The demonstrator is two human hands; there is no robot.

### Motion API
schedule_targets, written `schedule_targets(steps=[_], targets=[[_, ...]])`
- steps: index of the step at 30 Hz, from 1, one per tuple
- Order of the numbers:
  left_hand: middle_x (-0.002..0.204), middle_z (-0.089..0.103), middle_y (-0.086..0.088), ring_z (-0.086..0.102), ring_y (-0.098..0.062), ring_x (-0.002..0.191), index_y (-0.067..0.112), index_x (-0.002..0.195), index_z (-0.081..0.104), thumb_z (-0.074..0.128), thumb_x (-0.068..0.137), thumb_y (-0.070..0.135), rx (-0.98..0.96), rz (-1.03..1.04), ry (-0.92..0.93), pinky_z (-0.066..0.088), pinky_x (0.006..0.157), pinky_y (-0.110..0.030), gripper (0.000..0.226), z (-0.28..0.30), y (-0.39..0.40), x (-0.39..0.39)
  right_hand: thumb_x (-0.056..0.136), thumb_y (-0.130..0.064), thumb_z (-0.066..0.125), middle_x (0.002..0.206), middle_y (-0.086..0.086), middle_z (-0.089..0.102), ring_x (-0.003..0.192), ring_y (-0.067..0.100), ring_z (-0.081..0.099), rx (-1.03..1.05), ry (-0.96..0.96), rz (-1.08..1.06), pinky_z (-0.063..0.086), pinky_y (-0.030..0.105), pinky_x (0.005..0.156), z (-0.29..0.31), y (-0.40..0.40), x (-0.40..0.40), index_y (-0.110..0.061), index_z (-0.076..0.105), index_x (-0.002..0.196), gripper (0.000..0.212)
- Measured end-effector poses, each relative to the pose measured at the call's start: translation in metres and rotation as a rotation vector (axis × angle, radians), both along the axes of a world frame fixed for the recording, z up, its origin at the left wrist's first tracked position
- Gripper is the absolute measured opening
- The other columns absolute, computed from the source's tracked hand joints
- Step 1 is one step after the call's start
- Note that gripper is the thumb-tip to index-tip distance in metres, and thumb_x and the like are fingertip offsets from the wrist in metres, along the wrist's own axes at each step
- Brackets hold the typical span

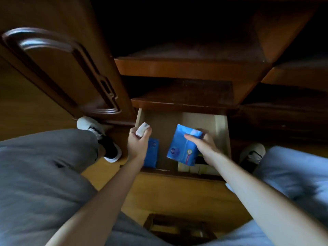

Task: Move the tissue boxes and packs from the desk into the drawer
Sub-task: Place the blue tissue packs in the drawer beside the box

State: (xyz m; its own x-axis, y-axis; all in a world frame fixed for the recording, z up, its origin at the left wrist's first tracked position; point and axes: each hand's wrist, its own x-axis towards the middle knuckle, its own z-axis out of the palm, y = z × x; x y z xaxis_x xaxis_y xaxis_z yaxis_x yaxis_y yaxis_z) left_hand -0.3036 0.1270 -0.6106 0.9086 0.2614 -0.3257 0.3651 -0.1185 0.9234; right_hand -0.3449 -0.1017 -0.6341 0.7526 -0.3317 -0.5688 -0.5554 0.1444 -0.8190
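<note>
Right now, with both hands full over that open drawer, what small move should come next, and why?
Probably lower the right hand and set its blue tissue pack on the bare drawer floor beneath it. The pack already hangs over the drawer, beside another blue pack lying at the left. The left hand grips a small white pack that could follow.

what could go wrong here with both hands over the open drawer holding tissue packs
1. The large blue plastic tissue pack is pinched only at one end by the right hand, tilted; it may slip and land crooked.
2. The left hand, gripping a small white tissue pack, hovers above a blue pack already in the pale wooden drawer; dropping it there could pile things unevenly.
</note>
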Motion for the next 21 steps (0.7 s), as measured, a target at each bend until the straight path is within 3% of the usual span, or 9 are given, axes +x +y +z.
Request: schedule_targets(steps=[4,7,9,13,16,19,21], targets=[[0.081,0.069,0.009,0.065,0.005,0.068,0.034,0.092,0.058,0.075,0.083,0.043,0.171,-0.018,-0.023,0.043,0.054,-0.008,0.022,-0.016,0.023,-0.004,0.073,-0.034,0.091,0.109,-0.001,0.068,0.091,0.011,0.069,-0.053,-0.036,0.044,0.052,0.023,0.065,-0.021,0.011,0.021,-0.029,0.052,0.112,0.056],[0.086,0.066,0.014,0.060,0.017,0.075,0.030,0.103,0.058,0.075,0.085,0.042,0.216,-0.054,-0.010,0.041,0.053,-0.003,0.027,-0.022,0.030,-0.008,0.073,-0.040,0.089,0.109,-0.010,0.065,0.092,0.007,0.067,-0.117,-0.048,0.139,0.052,0.021,0.066,-0.030,0.023,0.043,-0.033,0.049,0.117,0.060],[0.087,0.065,0.016,0.059,0.017,0.077,0.030,0.106,0.058,0.073,0.086,0.043,0.215,-0.054,0.016,0.042,0.054,-0.007,0.028,-0.024,0.034,-0.008,0.077,-0.038,0.087,0.108,-0.018,0.060,0.092,0.001,0.063,-0.187,-0.086,0.247,0.050,0.018,0.064,-0.033,0.029,0.055,-0.035,0.048,0.119,0.058],[0.096,0.064,0.014,0.062,0.000,0.084,0.031,0.111,0.053,0.071,0.089,0.042,0.283,-0.138,0.050,0.053,0.068,-0.024,0.030,-0.033,0.036,-0.012,0.083,-0.031,0.084,0.107,-0.022,0.055,0.091,0.000,0.061,-0.252,-0.122,0.399,0.048,0.006,0.056,-0.037,0.029,0.070,-0.030,0.050,0.125,0.054],[0.107,0.059,0.008,0.060,-0.010,0.090,0.026,0.116,0.054,0.075,0.084,0.038,0.536,-0.407,0.022,0.056,0.073,-0.033,0.039,-0.042,0.035,-0.018,0.085,-0.027,0.083,0.107,-0.018,0.057,0.094,0.004,0.063,-0.266,-0.127,0.459,0.052,0.014,0.061,-0.038,0.025,0.082,-0.025,0.052,0.123,0.049],[0.117,0.057,0.001,0.058,-0.017,0.104,0.023,0.119,0.052,0.076,0.081,0.038,0.858,-0.795,-0.002,0.053,0.081,-0.034,0.048,-0.053,0.033,-0.023,0.087,-0.024,0.081,0.103,-0.011,0.057,0.086,0.005,0.062,-0.296,-0.123,0.559,0.048,0.010,0.051,-0.037,0.027,0.091,-0.023,0.050,0.119,0.044],[0.121,0.059,-0.001,0.056,-0.021,0.113,0.023,0.121,0.051,0.075,0.082,0.040,0.941,-0.887,0.035,0.049,0.086,-0.034,0.048,-0.058,0.032,-0.025,0.089,-0.024,0.079,0.109,-0.002,0.058,0.088,0.011,0.064,-0.336,-0.099,0.647,0.050,0.018,0.057,-0.042,0.030,0.094,-0.022,0.050,0.118,0.041]])
